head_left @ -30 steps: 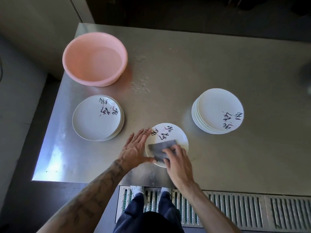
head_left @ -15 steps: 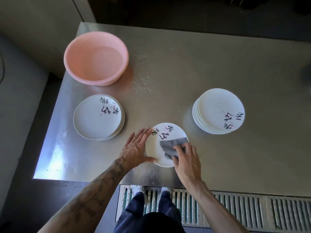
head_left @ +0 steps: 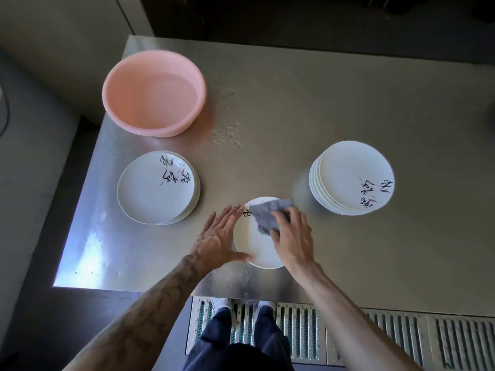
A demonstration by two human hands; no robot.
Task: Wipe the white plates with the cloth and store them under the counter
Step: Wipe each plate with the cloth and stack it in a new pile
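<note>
White round ceramic plate lies at six o'clock on the steel counter. My left hand, fingers flat, steadies its nine o'clock rim against sliding. My right hand grips the grey cloth, pressing it at the plate's twelve o'clock.

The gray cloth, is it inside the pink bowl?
No, the gray cloth lies on the single white plate under the right hand, apart from the pink bowl.
</note>
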